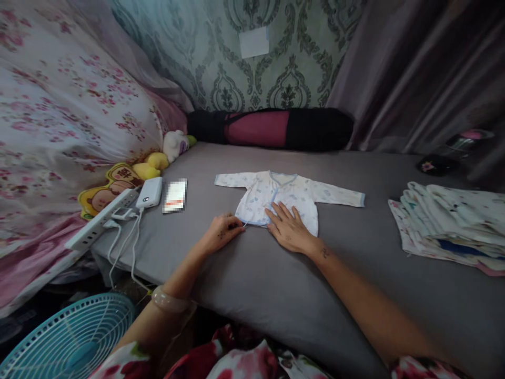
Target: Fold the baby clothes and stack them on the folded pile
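A small white baby shirt point(256, 202) with pale blue prints and blue trim lies spread on the grey bed sheet, front side up, both sleeves stretched out sideways. My left hand point(224, 231) is closed at its lower left corner, the fingertips pinching the hem, where a thin white tie shows. What lies right under those fingertips is partly hidden. My right hand point(290, 229) rests flat on the lower front of the shirt, fingers spread, covering part of the blue front edging.
Folded baby clothes point(450, 226) are stacked at right. On the left lie a power strip point(102, 218) with cables, a white power bank point(150, 192), a blurred white card point(175, 196) and soft toys point(152, 166). A black-and-red roll point(258, 129) lines the wall; a blue fan point(79, 337) stands below.
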Demonstrator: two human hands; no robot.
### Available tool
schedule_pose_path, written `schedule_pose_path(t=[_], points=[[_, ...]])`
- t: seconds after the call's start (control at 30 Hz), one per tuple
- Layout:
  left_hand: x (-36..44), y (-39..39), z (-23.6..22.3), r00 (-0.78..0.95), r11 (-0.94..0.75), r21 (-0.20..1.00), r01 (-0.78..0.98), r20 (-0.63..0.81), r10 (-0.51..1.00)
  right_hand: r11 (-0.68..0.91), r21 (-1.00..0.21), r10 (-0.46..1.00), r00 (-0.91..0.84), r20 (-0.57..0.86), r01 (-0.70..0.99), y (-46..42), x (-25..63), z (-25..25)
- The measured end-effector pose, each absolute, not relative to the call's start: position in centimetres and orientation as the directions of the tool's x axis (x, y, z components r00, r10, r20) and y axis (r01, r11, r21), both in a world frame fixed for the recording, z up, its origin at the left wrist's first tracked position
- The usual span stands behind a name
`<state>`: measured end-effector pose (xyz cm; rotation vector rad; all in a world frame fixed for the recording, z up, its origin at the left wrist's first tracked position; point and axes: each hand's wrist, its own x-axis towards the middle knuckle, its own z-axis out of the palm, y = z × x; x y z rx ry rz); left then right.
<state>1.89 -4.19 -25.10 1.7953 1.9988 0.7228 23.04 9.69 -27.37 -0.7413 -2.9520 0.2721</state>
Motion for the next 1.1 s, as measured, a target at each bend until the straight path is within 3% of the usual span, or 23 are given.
schedule_pose_path(t=[0.17,0.3,0.47,0.57,0.67,0.73,0.8,0.87,0.97,1.1], points=[[0.5,-5.1,-24.6,-0.159,0.084,0.606,0.791,0.071,0.985,0.869,-0.193,0.472,-0.88,0.047,0.455,9.7,23.1,-27.3],[-0.9,-5.7,-23.9,-0.281,0.185,0.703,0.687,0.022,0.96,0.872,-0.192,0.467,-0.882,0.054,0.45,9.8,23.1,-27.5],[-2.5,-5.4,-22.9,-0.314,0.187,0.84,0.509,-0.021,0.949,0.867,-0.196,0.475,-0.879,0.04,0.459,9.7,23.1,-27.4],[-3.6,-4.8,-22.2,-0.376,0.199,0.769,0.607,0.058,0.925,0.865,-0.203,0.475,-0.879,0.033,0.459,9.7,23.1,-27.4],[-4.0,-3.5,-21.2,-0.41,0.198,0.581,0.79,0.26,0.874,0.861,-0.209,0.48,-0.877,0.032,0.464,9.7,23.1,-27.4],[-3.3,-2.2,-20.3,-0.37,0.144,0.491,0.859,0.402,0.838,0.859,-0.215,0.482,-0.876,0.029,0.465,9.7,23.0,-27.3],[-1.8,-0.6,-19.8,-0.278,0.01,0.485,0.875,0.484,0.83,0.857,-0.221,0.482,-0.876,0.023,0.465,9.7,23.0,-27.2],[0.0,1.1,-19.8,-0.181,-0.134,0.539,0.832,0.491,0.852,0.855,-0.227,0.482,-0.876,0.018,0.466,9.6,23.0,-27.1],[2.4,3.5,-21.0,-0.137,-0.191,0.61,0.77,0.449,0.883,0.852,-0.238,0.482,-0.876,0.012,0.466,9.6,23.0,-27.0],[3.4,6.1,-24.0,-0.095,-0.166,0.544,0.823,0.42,0.902,0.854,-0.257,0.473,-0.881,0.018,0.453,9.7,23.1,-27.0]])
